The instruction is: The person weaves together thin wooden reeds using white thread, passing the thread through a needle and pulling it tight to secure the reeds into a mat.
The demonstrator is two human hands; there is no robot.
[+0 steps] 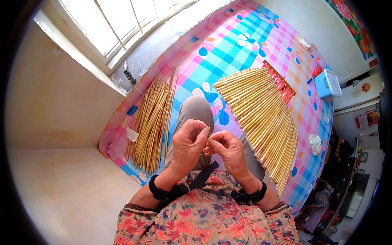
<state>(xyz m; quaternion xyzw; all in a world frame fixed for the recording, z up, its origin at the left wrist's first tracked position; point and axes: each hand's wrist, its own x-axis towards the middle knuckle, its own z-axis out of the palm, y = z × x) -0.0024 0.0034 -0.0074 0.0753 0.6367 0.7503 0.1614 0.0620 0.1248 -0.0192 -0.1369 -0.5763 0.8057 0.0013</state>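
My left hand (pixel 188 143) is closed in a pinch over my lap, holding a thin white thread (pixel 157 105). That thread runs taut up to a dark spool (pixel 130 76) by the window sill. Close against it, fingertips nearly touching, my right hand (pixel 226 150) is also pinched. What sits between its fingers is too small to make out. To the right, partly over my leg, lies a fan-shaped mat of joined straw-coloured stalks (pixel 261 122), with red cord lacing (pixel 283 87) and a brown strip along its far edge. Left of my knee is a heap of loose stalks (pixel 153 122).
A checked, flower-printed sheet (pixel 241 53) covers the bed-like surface. A white paper scrap (pixel 132 134) lies on the loose stalks. Toward the right edge are a blue box with a pale lid (pixel 328 83), a red ball of yarn (pixel 317 71) and a crumpled white cloth (pixel 315 144). The barred window (pixel 122 24) borders the left.
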